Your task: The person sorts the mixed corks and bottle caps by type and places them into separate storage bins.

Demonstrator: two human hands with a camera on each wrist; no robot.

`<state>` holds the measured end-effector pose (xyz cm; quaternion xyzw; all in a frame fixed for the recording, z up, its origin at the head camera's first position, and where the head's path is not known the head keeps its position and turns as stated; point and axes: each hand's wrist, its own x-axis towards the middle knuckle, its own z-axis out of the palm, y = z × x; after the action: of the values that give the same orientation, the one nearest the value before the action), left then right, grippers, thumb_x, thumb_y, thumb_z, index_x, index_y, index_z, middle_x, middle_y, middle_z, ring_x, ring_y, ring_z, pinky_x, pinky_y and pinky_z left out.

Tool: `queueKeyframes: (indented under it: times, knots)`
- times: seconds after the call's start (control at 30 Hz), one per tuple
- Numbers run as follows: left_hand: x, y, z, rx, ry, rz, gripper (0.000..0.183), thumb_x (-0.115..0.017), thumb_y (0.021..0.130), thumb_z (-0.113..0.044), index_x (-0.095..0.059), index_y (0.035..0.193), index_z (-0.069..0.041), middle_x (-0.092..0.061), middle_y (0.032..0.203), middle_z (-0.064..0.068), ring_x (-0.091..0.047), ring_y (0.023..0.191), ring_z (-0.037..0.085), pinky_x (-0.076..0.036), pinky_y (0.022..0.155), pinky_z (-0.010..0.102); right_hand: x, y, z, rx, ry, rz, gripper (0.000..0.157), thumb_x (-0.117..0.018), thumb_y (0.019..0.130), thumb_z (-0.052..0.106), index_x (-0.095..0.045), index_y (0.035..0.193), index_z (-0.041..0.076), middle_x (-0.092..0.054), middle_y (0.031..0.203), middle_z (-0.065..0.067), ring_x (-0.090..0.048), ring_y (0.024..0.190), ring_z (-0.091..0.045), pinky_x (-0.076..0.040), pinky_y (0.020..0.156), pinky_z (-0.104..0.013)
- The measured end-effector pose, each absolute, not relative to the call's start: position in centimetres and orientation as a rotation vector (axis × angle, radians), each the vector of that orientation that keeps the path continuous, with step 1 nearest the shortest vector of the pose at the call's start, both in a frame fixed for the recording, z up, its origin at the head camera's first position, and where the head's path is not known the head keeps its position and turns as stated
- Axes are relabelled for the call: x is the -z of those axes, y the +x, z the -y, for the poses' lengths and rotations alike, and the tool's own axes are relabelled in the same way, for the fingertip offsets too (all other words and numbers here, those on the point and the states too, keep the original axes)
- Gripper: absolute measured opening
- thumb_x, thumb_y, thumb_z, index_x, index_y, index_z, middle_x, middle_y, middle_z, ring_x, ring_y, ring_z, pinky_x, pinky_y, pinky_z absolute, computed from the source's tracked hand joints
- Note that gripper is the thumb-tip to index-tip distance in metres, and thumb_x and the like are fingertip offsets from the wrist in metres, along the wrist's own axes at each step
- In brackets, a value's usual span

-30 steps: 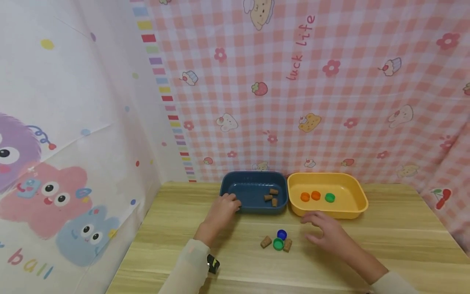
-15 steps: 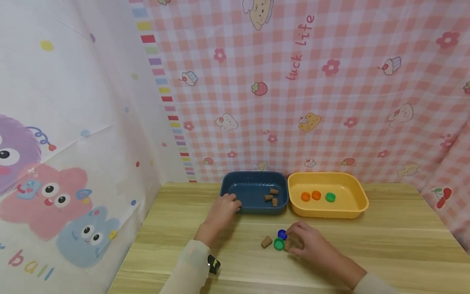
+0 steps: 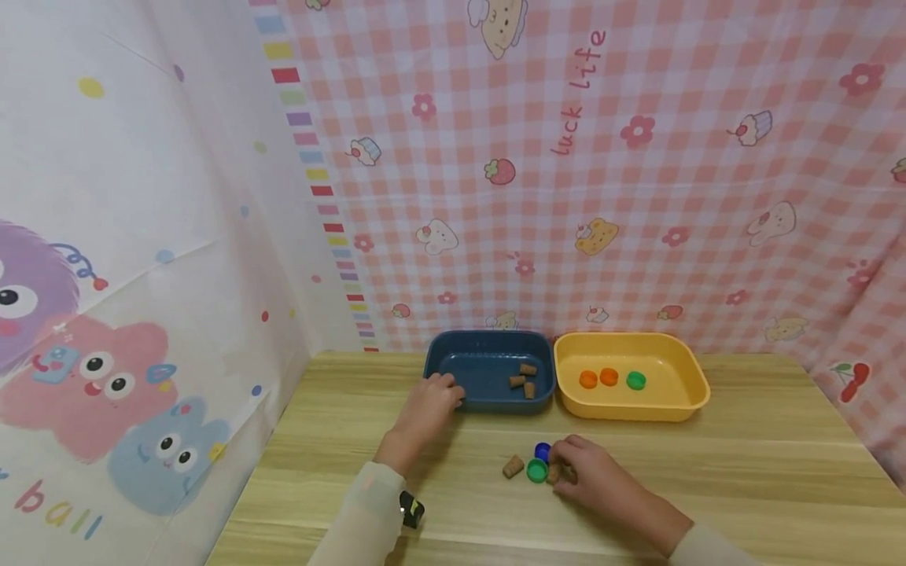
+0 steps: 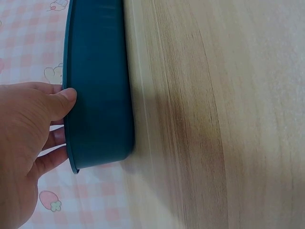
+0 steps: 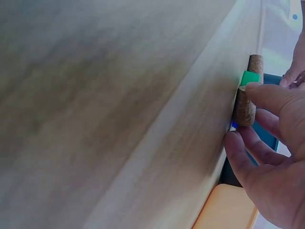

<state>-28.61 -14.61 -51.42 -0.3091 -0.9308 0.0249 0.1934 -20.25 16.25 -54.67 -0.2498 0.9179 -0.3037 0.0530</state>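
Note:
In the head view my left hand (image 3: 433, 401) holds the near left rim of a dark blue tray (image 3: 488, 401); the left wrist view has the thumb outside the rim and the fingers inside. My right hand (image 3: 591, 472) pinches a cork (image 5: 245, 109) by its ends, low over the table. Beside that cork lie a green bottle cap (image 3: 537, 471) and a blue bottle cap (image 3: 542, 452). Another cork (image 3: 513, 467) lies to the left of the caps. Several corks (image 3: 528, 369) are inside the blue tray.
A yellow tray (image 3: 679, 405) stands against the right side of the blue one. It contains two orange caps (image 3: 609, 376) and a green cap (image 3: 636, 380). A checked cloth (image 3: 495, 259) hangs behind the wooden table (image 3: 354, 393).
My right hand has come from near the yellow tray's front, moving left and down to the cork, and its fingers have drawn in around it. The left hand has stayed on the tray rim.

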Motion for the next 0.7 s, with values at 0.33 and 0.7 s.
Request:
queueKeyframes:
  times: [0.33, 0.7]
  knots:
    - [51.24, -28.59, 14.55, -0.071, -0.861, 2.627, 0.005, -0.075, 0.094, -0.02, -0.08, 0.096, -0.019, -0.065, 0.086, -0.001, -0.06, 0.077, 0.018, -0.054, 0.071, 0.031, 54.84, -20.52, -16.23, 0.912, -0.793, -2.793, 0.021, -0.081, 0.087, 0.011, -0.068, 0.101, 0.019, -0.058, 0.096, 0.009, -0.053, 0.084, -0.004, -0.052, 0.072, -0.023]
    - [51.25, -28.51, 14.51, -0.059, -0.861, 2.609, 0.004, -0.076, 0.094, -0.019, -0.08, 0.093, -0.018, -0.065, 0.085, -0.001, -0.06, 0.075, 0.018, -0.054, 0.07, 0.032, 54.77, -20.02, -16.41, 0.967, -0.825, -2.837, 0.026, -0.08, 0.085, 0.002, -0.071, 0.104, 0.018, -0.065, 0.109, 0.008, -0.062, 0.095, -0.005, -0.058, 0.081, -0.025]
